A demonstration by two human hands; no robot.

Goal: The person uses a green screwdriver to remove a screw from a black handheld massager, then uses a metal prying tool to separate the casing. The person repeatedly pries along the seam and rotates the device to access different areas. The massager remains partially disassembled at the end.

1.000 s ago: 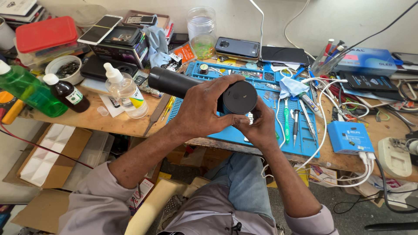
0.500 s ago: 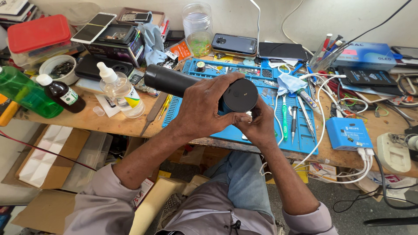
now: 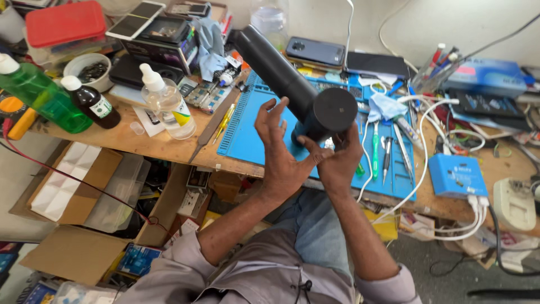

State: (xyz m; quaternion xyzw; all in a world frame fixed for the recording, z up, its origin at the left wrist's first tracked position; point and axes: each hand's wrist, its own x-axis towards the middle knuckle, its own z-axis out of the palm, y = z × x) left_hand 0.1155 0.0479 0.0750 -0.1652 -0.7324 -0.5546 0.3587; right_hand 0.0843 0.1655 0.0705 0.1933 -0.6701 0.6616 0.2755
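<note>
A long black cylindrical device (image 3: pixel 292 79) with a flat round end points toward me above a blue work mat (image 3: pixel 253 135). My right hand (image 3: pixel 337 160) grips it from below, near the round end. My left hand (image 3: pixel 278 149) is beside it with fingers spread and the palm turned toward the cylinder, its thumb touching my right hand. It holds nothing.
On the wooden bench (image 3: pixel 157 146) stand a green bottle (image 3: pixel 39 95), a dark bottle (image 3: pixel 93 101) and a clear dropper bottle (image 3: pixel 166 101). Phones, a red-lidded box (image 3: pixel 64 25), tweezers and screwdrivers (image 3: pixel 382 152), a blue charger box (image 3: pixel 455 174) and white cables crowd it. Cardboard boxes (image 3: pixel 73 186) sit below.
My left hand has come off the top of the cylinder and opened. The cylinder has tilted up, its far end now raised toward the back of the bench.
</note>
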